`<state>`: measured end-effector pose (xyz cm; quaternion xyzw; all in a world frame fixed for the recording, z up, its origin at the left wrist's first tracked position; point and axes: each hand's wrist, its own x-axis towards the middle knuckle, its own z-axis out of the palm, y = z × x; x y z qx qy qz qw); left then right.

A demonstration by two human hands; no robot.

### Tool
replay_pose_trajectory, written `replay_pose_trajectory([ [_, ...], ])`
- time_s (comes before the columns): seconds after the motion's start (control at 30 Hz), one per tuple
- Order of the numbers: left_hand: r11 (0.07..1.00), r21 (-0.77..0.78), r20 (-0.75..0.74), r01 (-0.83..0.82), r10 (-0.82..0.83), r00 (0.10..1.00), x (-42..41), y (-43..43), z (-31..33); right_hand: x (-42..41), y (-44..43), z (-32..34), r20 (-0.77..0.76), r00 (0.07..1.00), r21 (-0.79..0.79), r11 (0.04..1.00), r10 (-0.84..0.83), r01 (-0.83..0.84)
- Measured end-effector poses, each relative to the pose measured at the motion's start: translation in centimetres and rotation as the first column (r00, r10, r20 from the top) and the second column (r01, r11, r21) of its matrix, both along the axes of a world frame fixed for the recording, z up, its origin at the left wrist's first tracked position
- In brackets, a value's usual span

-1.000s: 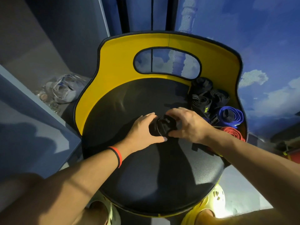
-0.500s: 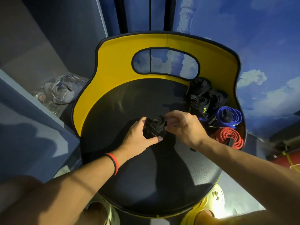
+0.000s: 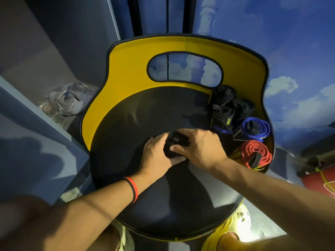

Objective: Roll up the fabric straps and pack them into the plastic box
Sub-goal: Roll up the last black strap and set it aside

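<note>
While the yellow-backed chair [image 3: 130, 69] is filling most of the view, its black seat [image 3: 137, 113] is carrying everything. The left hand [image 3: 155, 154] and right hand [image 3: 201, 147] are meeting at mid-seat, their fingers [image 3: 186, 133] curling round a black strap roll [image 3: 173, 144] from both sides. Black rolls [image 3: 224, 109], a blue roll [image 3: 253, 127] and a red roll [image 3: 253, 153] are sitting bunched at the seat's right rear edge. The gripped roll is resting on the seat, its coil axis possibly tilting up toward the camera, though dimness is obscuring it.
</note>
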<state>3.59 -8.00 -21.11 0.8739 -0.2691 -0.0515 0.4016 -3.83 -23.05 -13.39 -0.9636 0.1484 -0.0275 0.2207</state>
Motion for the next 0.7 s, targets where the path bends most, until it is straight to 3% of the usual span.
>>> replay_pose_trajectory([
  [0.3,0.993,0.112,0.044,-0.03,0.025,0.999,-0.3,-0.9,0.8,0.3,0.1,1.1,-0.054,0.999,-0.092,0.996,0.002,-0.007],
  [0.4,0.998,0.068,-0.009,0.01,-0.009,1.0,-0.5,-2.3,1.6,-0.2,-1.5,2.3,-0.084,0.996,-0.081,0.997,-0.012,0.005],
  [0.57,0.995,-0.025,-0.043,0.098,-0.099,0.994,-2.1,-6.6,2.8,-1.9,-5.1,3.7,-0.095,0.993,-0.224,0.973,-0.073,0.05],
  [0.7,0.985,-0.011,-0.105,0.172,-0.173,0.979,-3.2,-10.1,3.4,-3.5,-8.4,4.1,-0.129,0.981,-0.28,0.954,-0.146,0.105],
])
